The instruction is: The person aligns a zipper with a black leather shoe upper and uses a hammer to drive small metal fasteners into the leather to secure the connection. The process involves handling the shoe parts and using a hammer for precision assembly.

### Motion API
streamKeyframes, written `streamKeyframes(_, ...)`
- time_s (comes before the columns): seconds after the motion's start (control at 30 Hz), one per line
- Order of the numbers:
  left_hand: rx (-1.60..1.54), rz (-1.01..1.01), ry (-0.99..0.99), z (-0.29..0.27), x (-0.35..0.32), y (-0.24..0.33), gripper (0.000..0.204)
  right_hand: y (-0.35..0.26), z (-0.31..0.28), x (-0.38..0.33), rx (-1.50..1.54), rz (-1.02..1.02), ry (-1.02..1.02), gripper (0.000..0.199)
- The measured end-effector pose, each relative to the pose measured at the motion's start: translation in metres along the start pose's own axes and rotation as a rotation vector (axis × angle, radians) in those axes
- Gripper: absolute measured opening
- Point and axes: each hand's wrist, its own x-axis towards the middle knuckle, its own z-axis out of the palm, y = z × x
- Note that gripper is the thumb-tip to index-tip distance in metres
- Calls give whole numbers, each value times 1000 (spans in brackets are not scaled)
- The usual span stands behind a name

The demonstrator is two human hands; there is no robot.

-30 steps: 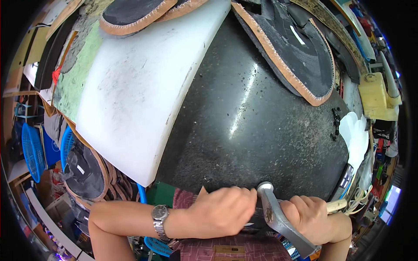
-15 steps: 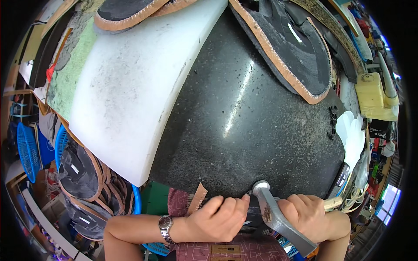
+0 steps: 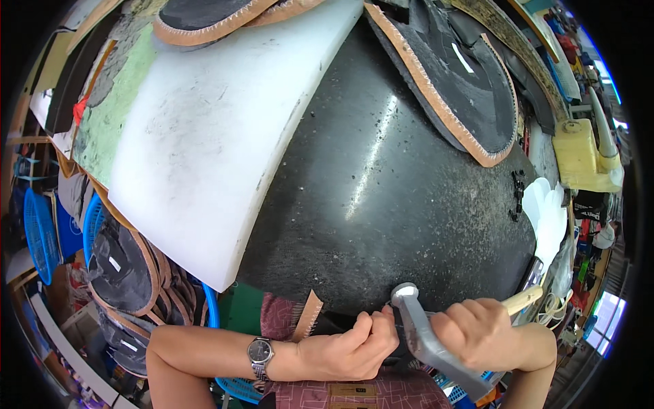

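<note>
My right hand (image 3: 473, 330) is closed around the wooden handle of a grey metal hammer (image 3: 432, 347), whose round face lies over the near edge of the black board. Close to the hammer's face, my left hand (image 3: 354, 346) is closed, thumb and fingers pinched on a black shoe piece with a tan stitched edge (image 3: 310, 315). Most of that piece is hidden under my hands, and the fingertips' exact hold is hard to see. A similar black shoe piece with tan edging (image 3: 470, 88) lies on the board's far right.
The black board (image 3: 327, 204) lies beside a thick white slab (image 3: 197, 143). More edged shoe pieces (image 3: 204, 27) sit on the slab's far end. Others (image 3: 126, 262) are stacked in a blue basket (image 3: 213, 310) at left. White cut-outs (image 3: 545, 211) and a yellow container (image 3: 582, 157) stand at right.
My left hand has shifted slightly right. The hammer has turned a little, and more of its wooden handle shows beyond my right hand.
</note>
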Motion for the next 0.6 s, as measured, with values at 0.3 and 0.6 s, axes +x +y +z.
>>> streamKeyframes(0.3, 4, 6, -8, 1, -5, 5, 21, 8, -10, 10, 1, -30, 66, 20)
streamKeyframes(0.6, -38, -37, -51, 0, -6, 9, 23, 2, -14, 14, 29, -62, -62, 21)
